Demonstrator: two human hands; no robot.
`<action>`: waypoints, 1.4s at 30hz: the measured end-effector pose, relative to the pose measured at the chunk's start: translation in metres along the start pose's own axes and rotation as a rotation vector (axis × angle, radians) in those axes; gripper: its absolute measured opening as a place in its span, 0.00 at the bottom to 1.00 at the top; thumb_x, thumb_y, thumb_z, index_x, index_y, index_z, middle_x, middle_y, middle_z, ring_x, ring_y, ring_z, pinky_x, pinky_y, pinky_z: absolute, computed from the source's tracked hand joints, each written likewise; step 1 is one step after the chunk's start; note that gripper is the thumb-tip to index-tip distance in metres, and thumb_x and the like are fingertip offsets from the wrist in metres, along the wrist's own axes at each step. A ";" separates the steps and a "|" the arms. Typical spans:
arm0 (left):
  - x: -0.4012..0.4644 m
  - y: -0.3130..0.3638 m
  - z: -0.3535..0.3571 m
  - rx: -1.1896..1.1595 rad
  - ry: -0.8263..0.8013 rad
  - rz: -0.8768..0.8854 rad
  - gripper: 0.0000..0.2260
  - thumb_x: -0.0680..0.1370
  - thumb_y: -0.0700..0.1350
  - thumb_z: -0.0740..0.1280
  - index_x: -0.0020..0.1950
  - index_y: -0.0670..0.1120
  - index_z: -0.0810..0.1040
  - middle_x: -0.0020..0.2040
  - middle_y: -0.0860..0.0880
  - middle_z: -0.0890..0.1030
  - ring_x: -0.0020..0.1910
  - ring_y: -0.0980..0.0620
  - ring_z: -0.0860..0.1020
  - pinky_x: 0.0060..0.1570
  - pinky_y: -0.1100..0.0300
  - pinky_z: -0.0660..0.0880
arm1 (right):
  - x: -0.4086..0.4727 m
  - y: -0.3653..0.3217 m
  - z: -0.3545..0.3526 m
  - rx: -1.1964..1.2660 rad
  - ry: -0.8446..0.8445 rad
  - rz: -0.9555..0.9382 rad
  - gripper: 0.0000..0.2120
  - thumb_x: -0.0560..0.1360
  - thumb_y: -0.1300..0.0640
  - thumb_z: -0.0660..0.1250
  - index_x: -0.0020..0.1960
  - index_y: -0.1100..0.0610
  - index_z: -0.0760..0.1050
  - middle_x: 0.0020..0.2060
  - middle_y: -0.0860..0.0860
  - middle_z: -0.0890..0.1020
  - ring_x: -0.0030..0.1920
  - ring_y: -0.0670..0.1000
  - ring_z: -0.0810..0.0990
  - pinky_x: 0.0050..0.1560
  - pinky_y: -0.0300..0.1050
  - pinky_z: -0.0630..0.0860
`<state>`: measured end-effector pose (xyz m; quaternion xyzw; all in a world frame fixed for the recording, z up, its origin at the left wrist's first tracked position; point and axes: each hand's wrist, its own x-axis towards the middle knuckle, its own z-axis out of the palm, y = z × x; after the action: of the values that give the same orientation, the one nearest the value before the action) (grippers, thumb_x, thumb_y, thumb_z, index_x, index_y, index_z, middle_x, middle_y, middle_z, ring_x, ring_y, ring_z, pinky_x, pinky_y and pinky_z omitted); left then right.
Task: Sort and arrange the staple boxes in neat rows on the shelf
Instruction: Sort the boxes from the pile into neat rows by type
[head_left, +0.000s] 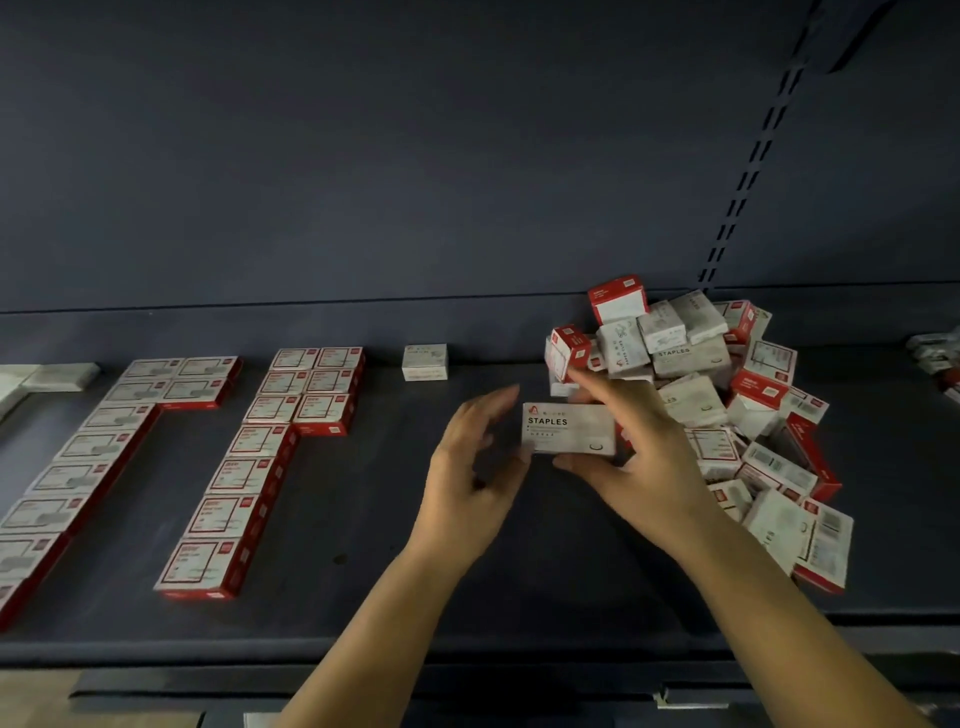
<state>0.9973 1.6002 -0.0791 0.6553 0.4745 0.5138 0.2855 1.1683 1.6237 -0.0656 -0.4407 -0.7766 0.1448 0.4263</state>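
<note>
My right hand (639, 457) pinches a white box marked STAPLES (569, 428) between thumb and fingers, just above the dark shelf (363, 519). My left hand (475, 467) hovers at the box's left end with fingers relaxed; its thumb is near or touching the box corner. A jumbled pile of white and red-and-white staple boxes (727, 405) lies to the right, behind my right hand. Red-and-white boxes stand in neat rows (249, 467) on the left. One lone white box (425, 362) sits at the back centre.
More red-and-white rows (78, 467) run along the far left, with pale flat packs (47, 376) behind them. Other packets (935, 353) lie at the right edge. The dark back panel (415, 182) rises behind; a slotted upright (748, 171) stands at the right.
</note>
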 end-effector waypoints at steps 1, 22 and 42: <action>0.000 -0.001 -0.007 0.087 -0.064 0.084 0.22 0.73 0.47 0.66 0.66 0.54 0.69 0.64 0.54 0.72 0.66 0.56 0.69 0.62 0.65 0.68 | 0.000 -0.003 0.004 0.006 -0.013 -0.014 0.37 0.61 0.62 0.79 0.67 0.53 0.68 0.52 0.46 0.74 0.55 0.45 0.72 0.55 0.30 0.69; -0.030 -0.064 -0.259 0.643 -0.271 0.443 0.19 0.72 0.45 0.64 0.61 0.41 0.77 0.57 0.46 0.79 0.54 0.50 0.74 0.50 0.55 0.78 | 0.036 -0.161 0.198 0.018 -0.205 -0.149 0.35 0.64 0.57 0.77 0.66 0.50 0.65 0.54 0.38 0.72 0.58 0.43 0.70 0.56 0.36 0.70; -0.024 -0.176 -0.498 0.835 -0.191 0.123 0.13 0.67 0.38 0.66 0.49 0.39 0.83 0.48 0.40 0.83 0.45 0.39 0.81 0.49 0.48 0.77 | 0.083 -0.266 0.378 -0.243 -0.396 -0.037 0.19 0.77 0.54 0.63 0.66 0.58 0.71 0.60 0.50 0.74 0.64 0.49 0.67 0.63 0.47 0.68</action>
<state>0.4686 1.5896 -0.0864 0.7862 0.5731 0.2310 0.0072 0.6996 1.5965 -0.0865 -0.4375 -0.8647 0.1262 0.2120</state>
